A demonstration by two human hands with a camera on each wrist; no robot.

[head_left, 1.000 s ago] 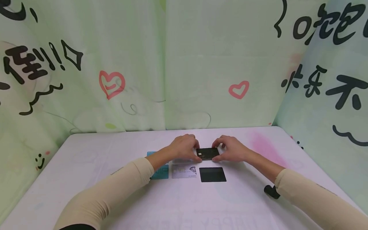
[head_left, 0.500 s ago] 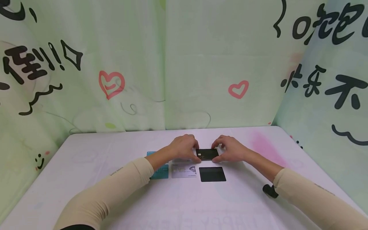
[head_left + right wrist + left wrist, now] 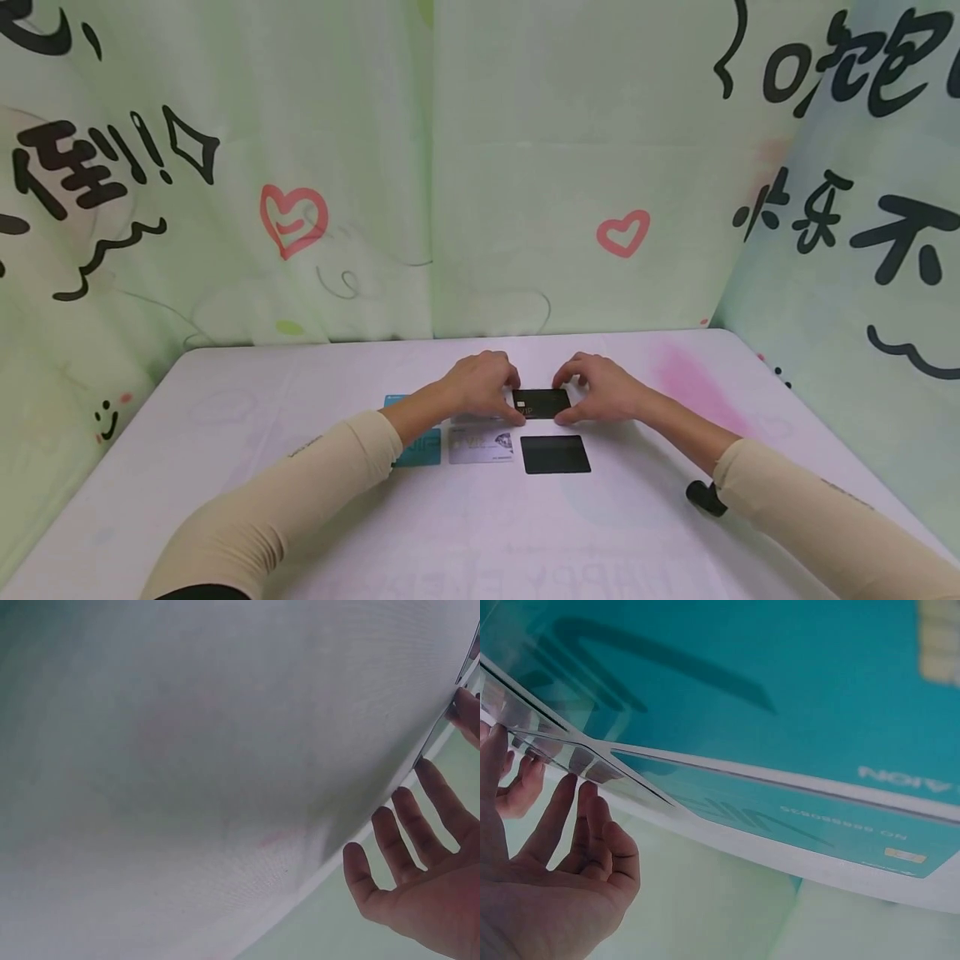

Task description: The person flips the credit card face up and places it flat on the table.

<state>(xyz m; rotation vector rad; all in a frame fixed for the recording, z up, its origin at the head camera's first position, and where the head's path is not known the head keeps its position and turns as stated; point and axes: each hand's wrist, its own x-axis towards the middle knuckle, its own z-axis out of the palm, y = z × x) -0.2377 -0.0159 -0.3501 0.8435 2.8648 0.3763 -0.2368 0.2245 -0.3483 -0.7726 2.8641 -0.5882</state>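
A black card marked VIP (image 3: 542,404) lies between both hands in the head view. My left hand (image 3: 483,385) grips its left edge, the thumb at the near corner and a finger at the far one. From the other side my right hand (image 3: 600,387) holds the right edge likewise. Just nearer me sits a second black card (image 3: 556,455) with its plain striped face up. Left of that is a silver VIP card (image 3: 480,445), then a teal card (image 3: 420,450), partly covered by the left arm. Teal cards (image 3: 705,675) fill much of the left wrist view.
The cards rest on a pale cloth-covered table (image 3: 480,533). A blue card corner (image 3: 393,400) shows behind the left forearm. A black fitting (image 3: 705,498) hangs at the right cuff. A green printed curtain (image 3: 480,167) stands behind the table.
The black card's far edge has come slightly down and nearer, and its VIP print shows more plainly. Both hands stay almost in place, still gripping it.
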